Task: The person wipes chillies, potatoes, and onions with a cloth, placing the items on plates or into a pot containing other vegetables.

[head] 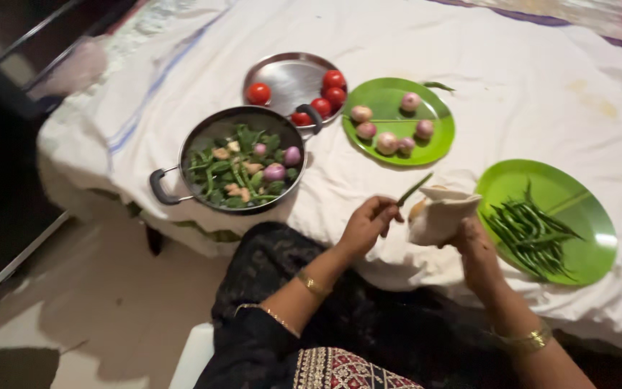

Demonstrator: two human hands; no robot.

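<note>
At your far left the two-handled pan (242,160) of chopped greens, garlic and small onions sits at the edge of the white sheet (527,86); a knock from your elbow could tip it to the floor. Behind it, the tomatoes (327,92) rest on a shallow steel plate (289,75) and could roll off if the cloth is tugged. Next comes the green plate of onions (396,121). Your left hand (367,225) is closed, thumb and fingers pinching a green chilli (414,189) by its lower end, tip pointing up and away. Your right hand (473,241) is curled round a pale cloth or paper bundle (440,212), gripping it from below; a loose hold could spill it. Furthest right, the green plate of chillies (541,220) lies just beside that wrist.
</note>
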